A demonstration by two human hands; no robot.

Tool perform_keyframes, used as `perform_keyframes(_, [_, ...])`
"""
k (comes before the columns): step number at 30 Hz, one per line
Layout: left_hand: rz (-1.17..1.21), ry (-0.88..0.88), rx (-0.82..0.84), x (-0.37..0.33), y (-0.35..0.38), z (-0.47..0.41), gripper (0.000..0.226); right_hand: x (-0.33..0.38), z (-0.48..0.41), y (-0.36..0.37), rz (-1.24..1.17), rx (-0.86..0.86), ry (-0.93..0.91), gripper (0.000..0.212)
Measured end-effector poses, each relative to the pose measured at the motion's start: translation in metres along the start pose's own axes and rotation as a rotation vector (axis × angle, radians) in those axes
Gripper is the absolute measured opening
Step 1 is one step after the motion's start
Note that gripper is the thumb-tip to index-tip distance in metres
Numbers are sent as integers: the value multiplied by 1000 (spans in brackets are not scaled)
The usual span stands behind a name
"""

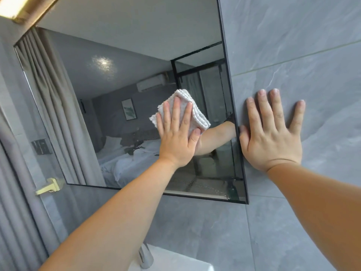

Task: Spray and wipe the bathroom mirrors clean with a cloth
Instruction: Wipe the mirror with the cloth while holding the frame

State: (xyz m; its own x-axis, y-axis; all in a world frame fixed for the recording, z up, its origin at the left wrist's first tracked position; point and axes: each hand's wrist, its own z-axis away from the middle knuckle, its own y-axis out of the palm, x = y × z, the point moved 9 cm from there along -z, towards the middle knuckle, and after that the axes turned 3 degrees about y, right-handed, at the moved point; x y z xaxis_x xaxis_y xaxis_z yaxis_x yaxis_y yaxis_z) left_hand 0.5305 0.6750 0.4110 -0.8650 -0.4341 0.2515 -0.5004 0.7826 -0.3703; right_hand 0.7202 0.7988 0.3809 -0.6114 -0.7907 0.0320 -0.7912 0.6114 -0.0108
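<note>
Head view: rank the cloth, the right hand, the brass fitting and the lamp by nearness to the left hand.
1. cloth, pressed under the left hand.
2. right hand, to its right, flat on the tiled wall.
3. brass fitting, lower left.
4. lamp, top left corner.

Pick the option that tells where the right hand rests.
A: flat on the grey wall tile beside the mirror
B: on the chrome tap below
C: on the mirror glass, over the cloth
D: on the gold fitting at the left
A: the right hand lies spread with straight fingers on the grey wall tile just right of the mirror, while the left hand presses the cloth to the glass.
</note>
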Motion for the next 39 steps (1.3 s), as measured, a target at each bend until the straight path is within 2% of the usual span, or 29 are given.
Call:
perform_keyframes(9, [26, -41, 16, 5, 0, -2, 67, -1, 0, -1, -4, 2, 4, 64])
perform_keyframes(15, [45, -155, -20, 17, 1, -1, 66, -1, 0, 0, -3, 1, 3, 64])
perform_keyframes(17, [72, -319, -34, 40, 1, 1, 67, -1, 0, -1, -6, -4, 5, 64])
perform_keyframes(20, [209, -723, -48, 103, 3, 16, 67, -2, 0, 0, -17, -11, 7, 64])
perform_keyframes(22, [315, -932, -62, 131, 4, 28, 65, -1, 1, -1, -19, -19, 7, 64])
perform_keyframes(26, [382, -1086, -81, 135, 3, 30, 65, -1, 1, 0, -16, -26, 6, 63])
perform_keyframes(28, [353, -1054, -40, 119, 3, 24, 65, -1, 2, 0, -5, -29, 6, 63])
perform_keyframes(30, [238, -872, -4, 85, 1, 11, 66, -1, 2, 0, -5, -18, 7, 63])
perform_keyframes(32, [184, -529, -15, 32, -5, -7, 65, -2, 1, 1, -12, -5, 9, 63])
perform_keyframes(34, [136, -138, 64, -22, -6, -20, 62, -2, 1, 1, -8, 2, 12, 64])
perform_keyframes(36, [86, 124, 147, -47, -10, -28, 60, -2, 2, 0, -6, 2, 14, 65])
perform_keyframes(38, [45, 200, 121, -41, -15, -35, 57, -2, 2, -1, 1, -2, 10, 65])
perform_keyframes(39, [43, 132, 89, -25, -13, -39, 57, -3, 1, 0, 8, -2, 9, 65])
